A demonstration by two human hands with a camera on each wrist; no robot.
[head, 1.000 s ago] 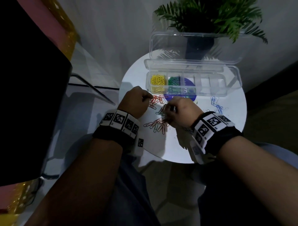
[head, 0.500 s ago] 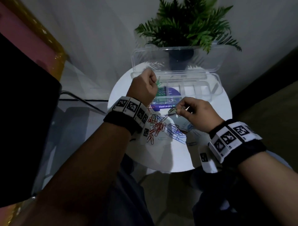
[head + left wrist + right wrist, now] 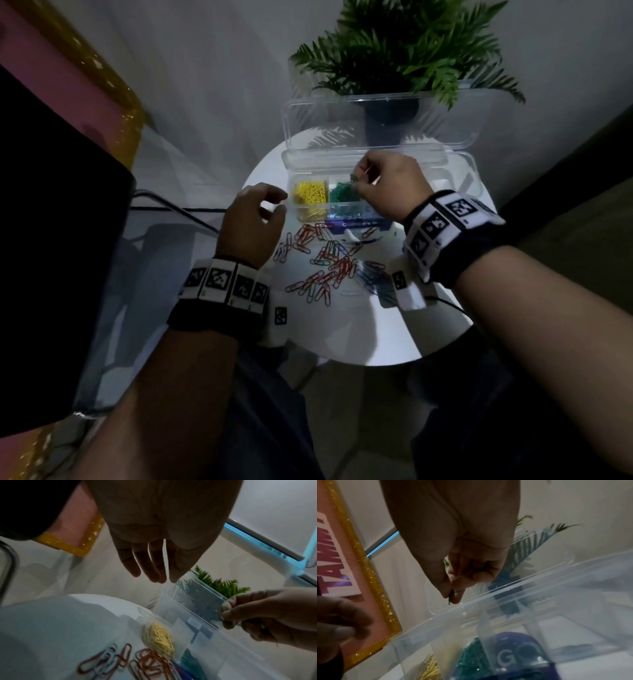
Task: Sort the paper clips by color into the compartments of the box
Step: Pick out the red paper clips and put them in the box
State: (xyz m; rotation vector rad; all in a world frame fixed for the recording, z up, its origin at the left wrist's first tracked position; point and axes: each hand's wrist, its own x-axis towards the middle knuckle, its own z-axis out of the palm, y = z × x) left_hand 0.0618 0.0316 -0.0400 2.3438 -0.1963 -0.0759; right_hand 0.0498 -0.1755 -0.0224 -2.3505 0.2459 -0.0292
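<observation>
A clear plastic box point(image 3: 459, 178) with its lid up stands at the back of the round white table point(image 3: 376, 335). Yellow clips point(image 3: 310, 198) fill its leftmost compartment and green clips point(image 3: 342, 197) the one beside it. My right hand point(image 3: 356, 181) hovers over the green compartment and pinches a green paper clip point(image 3: 453, 595) between thumb and fingertips. My left hand point(image 3: 274, 205) hangs left of the box with relaxed fingers point(image 3: 150, 566) and holds nothing. Loose red, blue and green clips point(image 3: 329, 260) lie scattered in front of the box.
A potted fern point(image 3: 394, 61) stands behind the box lid. A purple label point(image 3: 356, 224) lies under the box front. A dark block point(image 3: 51, 240) and a gold-edged pink board point(image 3: 85, 68) are at the left. A cable point(image 3: 445, 303) trails off the table's right edge.
My right hand has moved from the pile up over the green compartment with a clip. My left hand has pulled back from the box to its left side, fingers now relaxed.
</observation>
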